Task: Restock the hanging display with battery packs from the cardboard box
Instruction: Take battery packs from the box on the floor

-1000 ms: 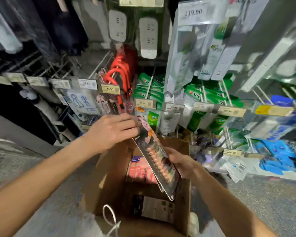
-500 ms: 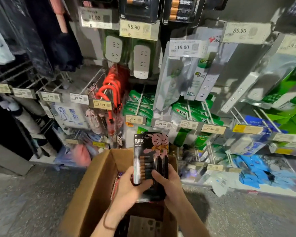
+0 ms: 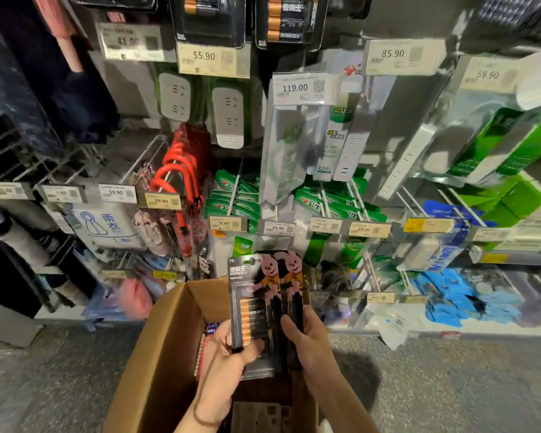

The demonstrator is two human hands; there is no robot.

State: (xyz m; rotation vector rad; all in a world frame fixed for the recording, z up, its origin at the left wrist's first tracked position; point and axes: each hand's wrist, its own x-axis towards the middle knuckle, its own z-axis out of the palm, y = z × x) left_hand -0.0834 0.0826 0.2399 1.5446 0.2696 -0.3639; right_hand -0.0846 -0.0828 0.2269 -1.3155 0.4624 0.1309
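Now left hand [image 3: 227,354] and right hand [image 3: 306,342] grip battery packs [image 3: 263,295]; cardboard box [image 3: 156,354], speckled floor [image 3: 60,385] beneath, hanging display [image 3: 394,114] beyond

Two black battery packs [image 3: 264,304] upright, overlapping, above open cardboard box [image 3: 156,354], before hanging display [image 3: 400,114].

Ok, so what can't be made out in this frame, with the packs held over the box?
Head view, count of held battery packs: they overlap; two fronts show, more may sit behind.
Head view, their lower ends: covered by the left hand and right hand.
Head view, cardboard box contents: mostly hidden by hands and packs.
Head view, hanging packs at top: cut off by the upper edge.
Head view, upper-left price tag: blurred.
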